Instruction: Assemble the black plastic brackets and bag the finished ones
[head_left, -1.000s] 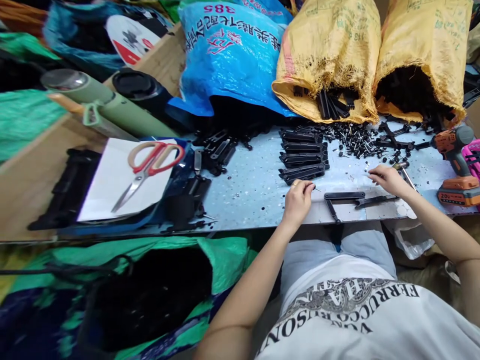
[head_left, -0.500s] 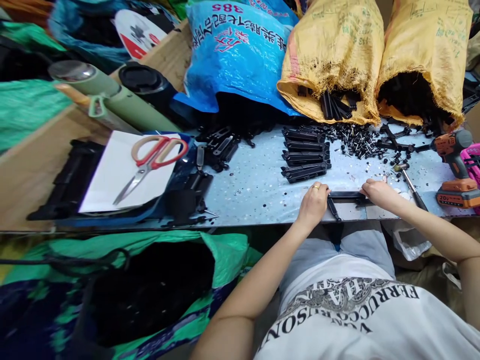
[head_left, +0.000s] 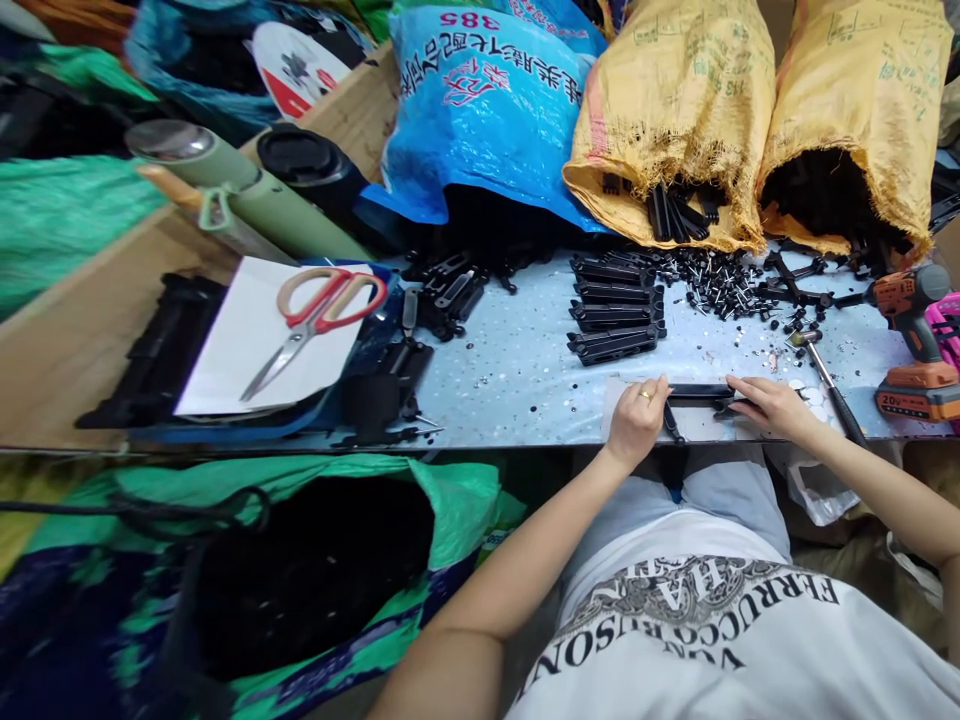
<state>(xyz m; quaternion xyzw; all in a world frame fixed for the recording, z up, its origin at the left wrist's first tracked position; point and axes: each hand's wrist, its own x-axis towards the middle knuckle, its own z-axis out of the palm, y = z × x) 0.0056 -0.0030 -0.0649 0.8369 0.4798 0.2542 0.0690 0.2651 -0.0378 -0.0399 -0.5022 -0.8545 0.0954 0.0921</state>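
Note:
A long black plastic bar (head_left: pixel 701 392) lies level near the table's front edge, between my two hands. My left hand (head_left: pixel 636 417), with a ring on one finger, is closed on the bar's left end. At its right end, my right hand (head_left: pixel 769 405) pinches the bar between thumb and fingers. A short black piece (head_left: pixel 673 424) sticks out below the bar beside my left hand. Just beyond my hands is a row of similar black bars (head_left: pixel 616 310), lying side by side. My fingers hide both ends of the held bar.
A hammer (head_left: pixel 829 385) and an orange cordless drill (head_left: pixel 915 340) are at the right. Loose screws and small black parts (head_left: pixel 724 285) lie farther back, before yellow sacks (head_left: pixel 675 120) and a blue sack (head_left: pixel 480 120). Scissors (head_left: pixel 311 330) rest on white paper at the left.
The fingers of my right hand have loosened and stretched out a little along the bar. My left hand has shifted slightly. The view has swung a little to the left.

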